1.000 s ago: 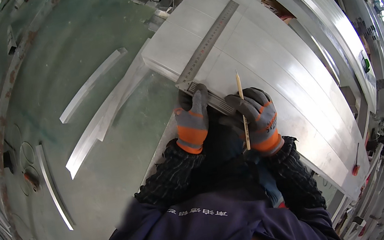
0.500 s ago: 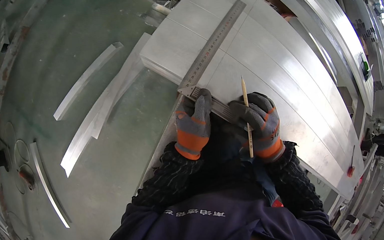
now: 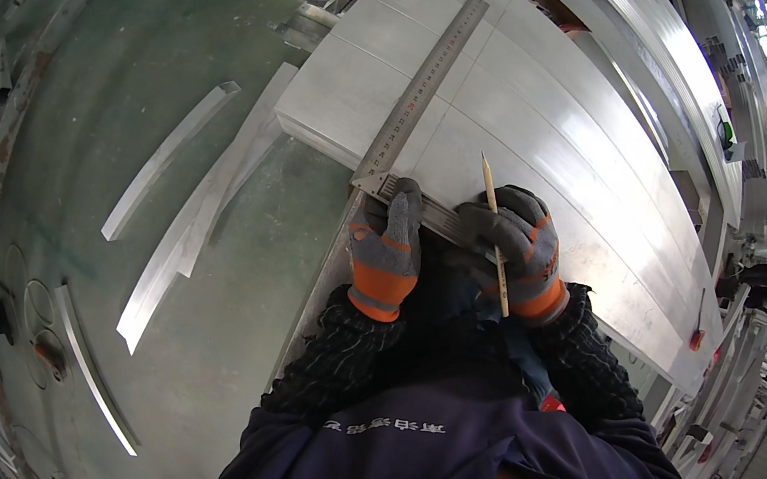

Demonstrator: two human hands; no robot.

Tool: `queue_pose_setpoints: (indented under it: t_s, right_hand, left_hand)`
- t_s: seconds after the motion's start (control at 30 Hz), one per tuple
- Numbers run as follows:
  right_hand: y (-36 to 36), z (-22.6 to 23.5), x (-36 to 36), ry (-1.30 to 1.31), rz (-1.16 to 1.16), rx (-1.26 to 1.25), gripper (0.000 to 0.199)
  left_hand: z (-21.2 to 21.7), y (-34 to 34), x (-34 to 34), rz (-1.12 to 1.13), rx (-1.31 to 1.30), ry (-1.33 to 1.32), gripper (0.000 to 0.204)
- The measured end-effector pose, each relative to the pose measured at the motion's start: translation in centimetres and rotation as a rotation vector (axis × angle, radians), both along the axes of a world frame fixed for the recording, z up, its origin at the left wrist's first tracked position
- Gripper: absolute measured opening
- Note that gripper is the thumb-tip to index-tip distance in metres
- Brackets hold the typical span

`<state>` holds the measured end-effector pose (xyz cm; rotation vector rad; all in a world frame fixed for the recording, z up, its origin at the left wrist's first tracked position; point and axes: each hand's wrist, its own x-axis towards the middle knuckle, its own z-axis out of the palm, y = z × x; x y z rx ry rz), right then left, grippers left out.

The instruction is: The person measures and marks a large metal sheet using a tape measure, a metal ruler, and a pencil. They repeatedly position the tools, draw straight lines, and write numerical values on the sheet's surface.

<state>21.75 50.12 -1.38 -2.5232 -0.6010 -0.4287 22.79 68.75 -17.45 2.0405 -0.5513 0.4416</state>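
Ruler [image 3: 424,86] lies flat on the pale metal panel [image 3: 573,157], clear of both palms; its long axis runs from about 7 o'clock, at the corner by the left hand [image 3: 387,254], up to 1 o'clock at the far tip; its ribbed crossbar [image 3: 441,221] follows the panel's near edge, from the corner toward 4 o'clock, bridging the space between the hands.

Left hand is nearer the ruler's corner; fingers are curled and gripping the crossbar, with the blade off toward 1 o'clock; right hand [image 3: 518,242] sits at the crossbar's other end, closed around a pencil [image 3: 489,183], fingers appearing to touch the bar; contact underneath is hidden.

Pencil stands along 12–6 o'clock, point at 12; the blade lies toward 11 o'clock from it, the two well apart and not parallel.

Also noted: metal strips [image 3: 202,214] on the floor [image 3: 226,388], toward 10 o'clock from the left hand.
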Motion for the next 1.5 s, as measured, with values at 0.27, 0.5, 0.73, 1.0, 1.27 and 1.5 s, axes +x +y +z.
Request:
queue_pose_setpoints:
  t_s: [0.27,0.5,0.73,1.0,1.27,1.5]
  right_hand:
    - [0.5,3.3,3.3,0.145,-0.006,0.49,0.03]
    - [3.3,4.3,11.1,0.45,0.026,0.417,0.029]
    - [4.9,2.2,13.2,0.655,-0.007,0.527,0.035]
    - [5.4,2.7,13.6,0.69,0.01,0.475,0.03]
    - [4.3,1.0,14.0,0.446,0.082,0.302,0.025]
    - [2.5,1.2,15.9,0.524,-0.054,0.454,0.026]
  left_hand:
    - [2.0,0.3,0.5,0.031,0.105,-0.02,0.059]
    - [3.8,-0.1,1.2,0.026,-0.051,0.051,0.043]
    - [4.2,-0.7,1.4,-0.075,-0.472,0.444,0.031]
    - [3.6,-0.7,1.2,0.001,-0.224,0.193,0.032]
    - [2.2,-1.5,0.7,-0.08,-0.495,0.444,0.043]
    - [0.4,-1.1,-0.1,-0.072,-0.271,0.261,0.045]
